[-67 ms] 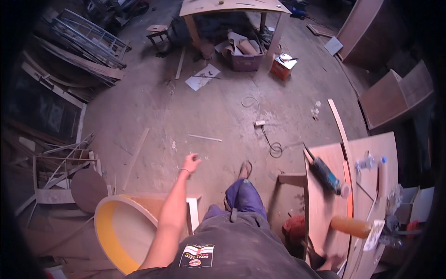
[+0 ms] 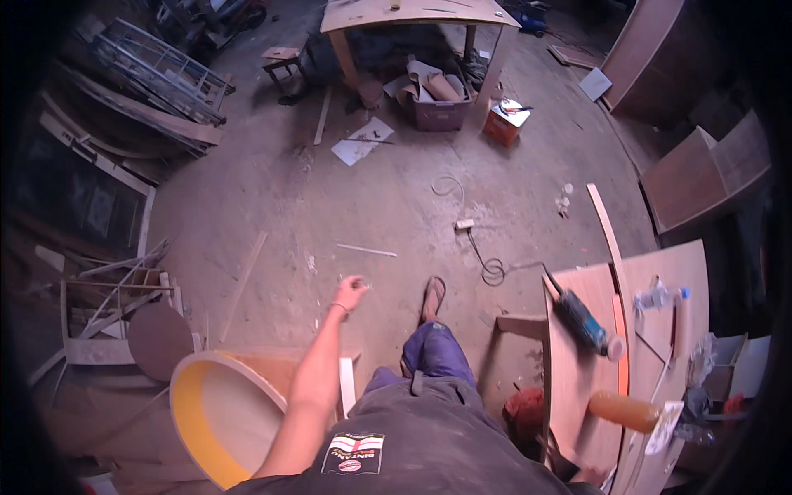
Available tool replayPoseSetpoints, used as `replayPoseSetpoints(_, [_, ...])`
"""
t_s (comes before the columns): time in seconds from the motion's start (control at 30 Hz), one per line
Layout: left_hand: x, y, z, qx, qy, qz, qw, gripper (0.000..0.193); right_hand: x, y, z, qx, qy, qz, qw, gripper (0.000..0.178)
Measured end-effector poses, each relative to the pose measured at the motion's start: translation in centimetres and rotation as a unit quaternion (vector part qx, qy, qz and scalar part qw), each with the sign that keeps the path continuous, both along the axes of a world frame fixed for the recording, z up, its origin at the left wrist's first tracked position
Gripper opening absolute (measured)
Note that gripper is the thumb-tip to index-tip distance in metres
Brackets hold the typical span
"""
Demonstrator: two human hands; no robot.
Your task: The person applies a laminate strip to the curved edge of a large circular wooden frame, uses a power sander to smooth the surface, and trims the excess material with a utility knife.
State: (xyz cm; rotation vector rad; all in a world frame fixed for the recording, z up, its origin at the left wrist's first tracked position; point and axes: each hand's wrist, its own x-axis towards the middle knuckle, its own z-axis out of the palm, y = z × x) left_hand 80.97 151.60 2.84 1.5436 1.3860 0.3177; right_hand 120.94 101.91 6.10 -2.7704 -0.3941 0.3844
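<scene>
My left hand (image 2: 351, 293) hangs over the floor ahead of me, its fingers curled. Something small may be between them, too small to make out. Low at the right, my right hand (image 2: 590, 472) shows only in part beside the wooden workbench (image 2: 577, 388), its fingers mostly hidden and blurred. Nearest to it on the bench are a bottle of orange liquid (image 2: 624, 410) and a white printed sheet (image 2: 662, 429). Farther along rests a teal corded power tool (image 2: 582, 322) with a round end. A curved wooden piece with a yellow inside (image 2: 194, 421) stands by my left forearm.
A power cord (image 2: 492, 271) runs over the floor to a socket block (image 2: 464, 224). A purple crate (image 2: 440, 115) of scraps and an orange box (image 2: 505, 128) stand by the far table (image 2: 412, 15). Frames and a ladder (image 2: 161, 66) line the left. A clear bottle (image 2: 652, 297) is on the bench.
The whole view has shifted slightly, so the floor and bench sit a little lower and farther right. My left hand keeps its curled shape; nothing is visibly picked up or let go.
</scene>
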Motion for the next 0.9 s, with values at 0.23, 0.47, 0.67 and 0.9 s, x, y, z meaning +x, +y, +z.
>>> replayPoseSetpoints(0.23, [-0.6,5.7,-9.1,-0.194,0.107,-0.108,0.969,0.064,-3.0,14.2,-8.8,-0.110,0.215,-0.051,0.969,0.043])
replayPoseSetpoints(0.47, [-3.4,19.1,-2.6,-0.376,0.250,0.051,0.891,0.043,3.7,30.1,-10.1,-0.145,0.286,-0.084,0.943,0.043])
replayPoseSetpoints(0.67, [4.1,39.5,-0.8,-0.222,0.170,0.234,0.931,0.044,22.8,60.6,-3.6,0.102,0.114,-0.021,0.988,0.035])
replayPoseSetpoints(0.9, [24.8,61.4,-3.8,-0.217,0.174,0.111,0.954,0.049,34.8,81.0,4.4,0.205,0.044,-0.037,0.977,0.035])
